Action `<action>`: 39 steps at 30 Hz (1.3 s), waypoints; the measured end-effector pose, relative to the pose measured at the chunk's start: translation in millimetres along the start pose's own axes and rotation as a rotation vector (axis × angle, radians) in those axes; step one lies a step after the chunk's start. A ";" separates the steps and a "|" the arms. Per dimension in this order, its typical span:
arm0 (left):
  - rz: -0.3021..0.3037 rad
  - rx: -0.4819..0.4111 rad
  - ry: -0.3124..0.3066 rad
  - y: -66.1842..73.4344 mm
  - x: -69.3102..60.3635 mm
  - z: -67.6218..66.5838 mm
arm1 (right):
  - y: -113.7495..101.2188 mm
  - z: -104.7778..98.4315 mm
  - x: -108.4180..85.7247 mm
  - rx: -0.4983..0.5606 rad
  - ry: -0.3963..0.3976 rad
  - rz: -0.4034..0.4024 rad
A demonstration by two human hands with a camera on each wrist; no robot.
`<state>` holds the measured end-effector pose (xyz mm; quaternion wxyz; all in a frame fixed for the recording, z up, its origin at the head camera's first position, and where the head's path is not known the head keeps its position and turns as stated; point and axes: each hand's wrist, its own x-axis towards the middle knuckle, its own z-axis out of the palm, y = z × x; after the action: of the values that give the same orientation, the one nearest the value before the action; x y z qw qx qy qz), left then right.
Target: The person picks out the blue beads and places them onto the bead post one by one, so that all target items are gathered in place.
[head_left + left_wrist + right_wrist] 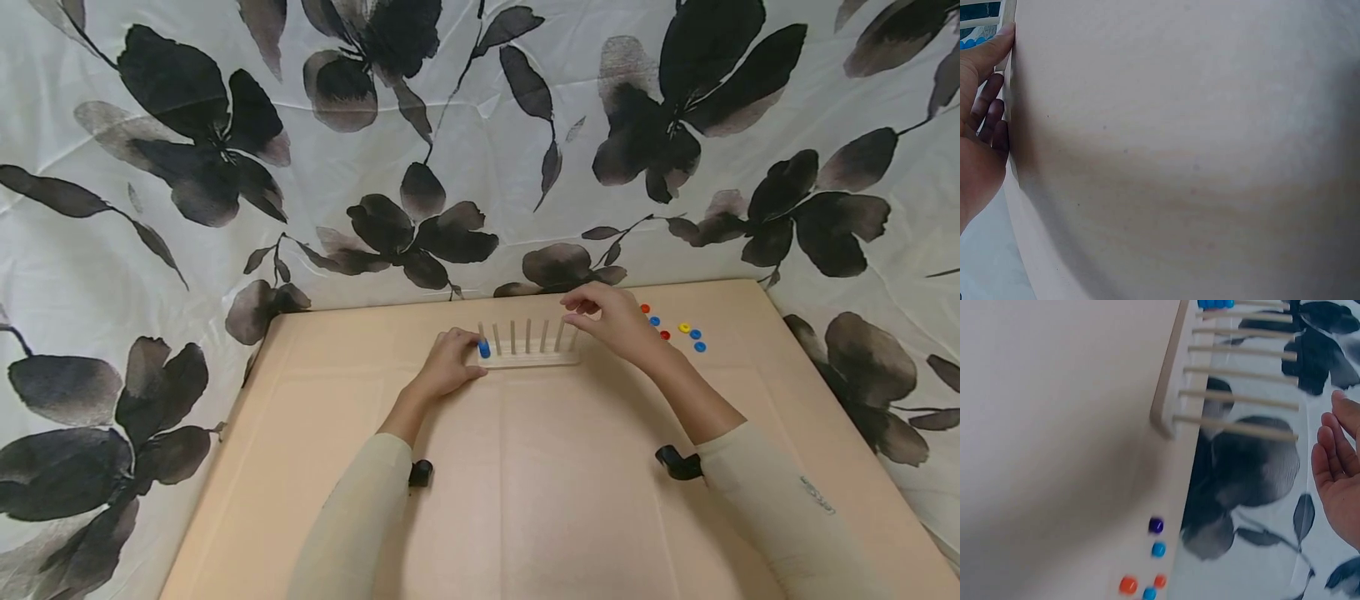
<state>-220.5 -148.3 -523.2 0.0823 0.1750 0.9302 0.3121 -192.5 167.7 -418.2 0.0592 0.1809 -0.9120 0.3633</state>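
Observation:
A pale wooden rack [532,360] with several upright pegs stands near the table's back edge. Blue beads [483,348] are stacked on its leftmost peg; they also show as a blue stack [1216,304] in the right wrist view. My left hand [448,365] grips the rack's left end, its thumb [1004,37] along the base edge in the left wrist view. Above the rightmost pegs hovers my right hand [611,321], thumb and fingers loosely bent. In the right wrist view that hand [1340,469] is apart from the pegs, and no bead shows between its fingertips.
Several loose beads lie on the table right of the rack, among them a yellow bead [684,327], a red bead [645,308] and a blue bead [700,347]. A flower-printed cloth [465,133] hangs behind the beige table [540,500].

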 end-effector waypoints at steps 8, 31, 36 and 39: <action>-0.016 -0.014 -0.005 1.6 -0.5 0.3 | 36.9 -22.5 -25.9 -0.052 0.064 0.033; -0.010 -0.019 -0.003 -0.5 0.1 0.8 | 136.7 -70.9 -84.9 -0.104 0.146 0.302; -0.014 -0.019 -0.004 0.1 0.8 0.2 | 151.5 -71.5 -90.3 -0.134 0.097 0.373; -0.016 -0.016 -0.007 1.4 1.0 -0.5 | 159.9 -69.8 -93.4 -0.159 0.079 0.401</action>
<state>-221.2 -147.1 -522.0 0.0894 0.1681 0.9288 0.3181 -167.1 349.5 -492.3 0.0353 -0.0238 -0.9525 0.3016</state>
